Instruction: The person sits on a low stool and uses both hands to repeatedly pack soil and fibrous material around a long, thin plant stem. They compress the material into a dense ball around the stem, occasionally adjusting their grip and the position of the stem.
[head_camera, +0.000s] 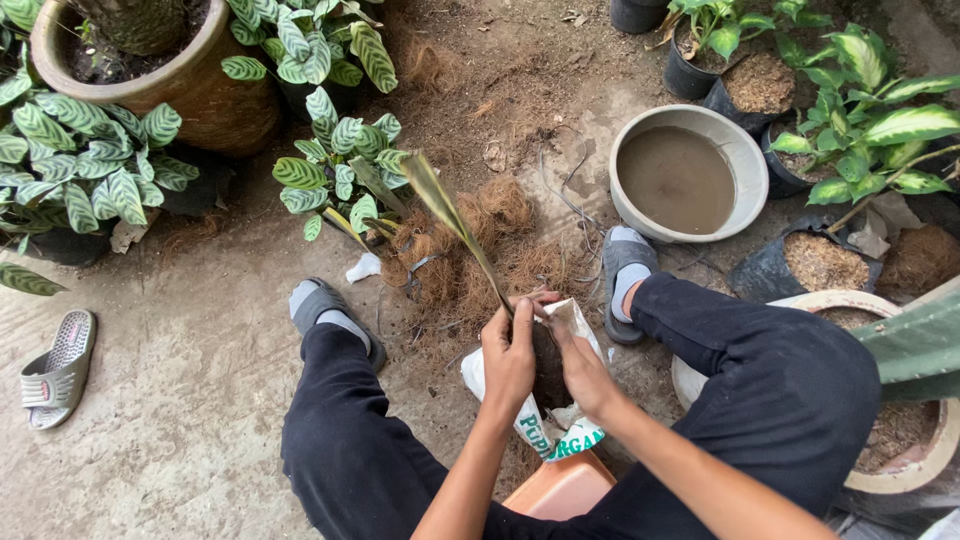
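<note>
Between the person's knees, the left hand (508, 358) held a thin plant stem (470, 245) upright in a white bag (520, 405) of soil; the right hand (580, 365) gripped the bag's edge — a slack grip could probably tip the cutting, spilling soil on the floor (180, 400).

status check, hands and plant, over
Left hand gripping plant cutting stem. Right hand holding white bag open. Coconut fibre pile ahead, nothing blocking.

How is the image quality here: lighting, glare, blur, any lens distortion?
Head view: soft, even daylight, no hard shadows or glare; left hand, right hand and white bag are sharp; wide-angle stretch bends the edges, enlarging the big clay pot.
</note>
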